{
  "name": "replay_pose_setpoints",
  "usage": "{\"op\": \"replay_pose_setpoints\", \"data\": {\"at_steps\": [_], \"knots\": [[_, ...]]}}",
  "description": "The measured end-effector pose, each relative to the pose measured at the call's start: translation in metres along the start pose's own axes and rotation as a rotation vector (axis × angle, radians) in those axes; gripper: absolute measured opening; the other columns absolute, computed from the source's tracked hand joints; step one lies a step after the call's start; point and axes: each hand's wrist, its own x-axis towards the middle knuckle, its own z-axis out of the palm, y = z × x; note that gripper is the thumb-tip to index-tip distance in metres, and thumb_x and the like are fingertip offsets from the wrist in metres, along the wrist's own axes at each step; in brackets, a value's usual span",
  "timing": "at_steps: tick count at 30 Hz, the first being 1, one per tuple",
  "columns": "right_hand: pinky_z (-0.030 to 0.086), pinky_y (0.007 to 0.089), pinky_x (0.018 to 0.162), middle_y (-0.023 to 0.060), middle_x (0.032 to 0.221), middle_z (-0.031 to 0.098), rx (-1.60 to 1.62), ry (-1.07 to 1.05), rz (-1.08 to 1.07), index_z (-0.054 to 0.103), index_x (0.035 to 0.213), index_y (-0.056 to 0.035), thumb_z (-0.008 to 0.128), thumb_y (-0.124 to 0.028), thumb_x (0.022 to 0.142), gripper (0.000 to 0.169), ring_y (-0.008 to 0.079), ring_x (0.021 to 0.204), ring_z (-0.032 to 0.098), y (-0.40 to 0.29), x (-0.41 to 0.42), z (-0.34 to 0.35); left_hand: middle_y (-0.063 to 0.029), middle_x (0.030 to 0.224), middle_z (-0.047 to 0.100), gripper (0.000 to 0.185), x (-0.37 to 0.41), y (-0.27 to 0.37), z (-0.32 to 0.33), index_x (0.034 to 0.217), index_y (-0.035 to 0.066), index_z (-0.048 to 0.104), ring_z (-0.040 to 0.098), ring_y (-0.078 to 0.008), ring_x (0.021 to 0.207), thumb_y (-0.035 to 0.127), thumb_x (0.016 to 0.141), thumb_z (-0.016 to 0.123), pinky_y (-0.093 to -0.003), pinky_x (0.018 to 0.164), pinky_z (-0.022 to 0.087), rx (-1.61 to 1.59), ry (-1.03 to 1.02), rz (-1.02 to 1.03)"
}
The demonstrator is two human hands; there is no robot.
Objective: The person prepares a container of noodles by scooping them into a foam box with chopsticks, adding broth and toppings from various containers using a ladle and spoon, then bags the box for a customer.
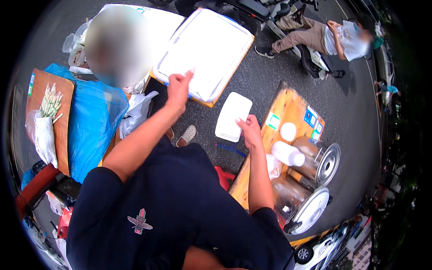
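Note:
My right hand (250,131) grips the lower right edge of a thin stack of white rounded rectangular pieces (233,116), thumb on top; lids or shallow trays, I cannot tell which. My left hand (178,91) is raised over the near edge of a large white tub or tray (206,50), thumb and index finger close together. Glare hides whether anything is between those fingertips. Yellow and blue edging shows under the tub. To the right, a wooden table (287,101) bears a white bottle (287,153), a round white lid or tub (288,131) and two clear lidded canisters (308,155).
At left, blue plastic sheeting (94,121) lies beside a brown board (54,77) with wrapped straws (51,103). A white plastic bag (136,113) hangs nearby. One person with a blurred face is close ahead left; another (320,37) sits on a scooter at upper right.

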Motion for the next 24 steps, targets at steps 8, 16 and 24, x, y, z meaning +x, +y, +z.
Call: {"op": "replay_pose_setpoints", "data": {"at_steps": [8, 16, 24], "knots": [[0.051, 0.038, 0.099, 0.0181, 0.123, 0.063, -0.033, -0.3, -0.096, 0.041, 0.136, 0.0035, 0.076, -0.009, 0.088, 0.061, 0.024, 0.114, 0.063, -0.079, 0.037, 0.086, -0.0038, 0.081, 0.054, 0.036, 0.111, 0.074, -0.037, 0.091, 0.004, 0.054, 0.05, -0.0127, 0.073, 0.032, 0.086, 0.078, -0.0279, 0.062, 0.04, -0.136, -0.053, -0.16], [0.058, 0.0396, 0.087, 0.019, 0.129, 0.061, -0.19, -0.54, -0.065, 0.027, 0.157, -0.0052, 0.078, -0.013, 0.085, 0.089, 0.0264, 0.113, 0.064, -0.138, 0.107, 0.206, -0.0023, 0.096, 0.061, 0.015, 0.131, 0.019, -0.063, 0.101, 0.011, 0.056, 0.057, -0.0133, 0.088, 0.005, 0.089, 0.065, -0.0297, 0.078, 0.046, -0.406, -0.315, -0.283], [0.059, 0.0438, 0.089, 0.0179, 0.133, 0.058, -0.254, -0.523, 0.102, 0.025, 0.154, -0.0053, 0.074, -0.009, 0.089, 0.082, 0.0278, 0.116, 0.064, -0.113, 0.16, 0.23, -0.0034, 0.097, 0.062, 0.018, 0.149, -0.018, -0.096, 0.101, 0.01, 0.054, 0.06, -0.0154, 0.094, 0.001, 0.091, 0.066, -0.0319, 0.082, 0.049, -0.568, -0.303, -0.213]]}}
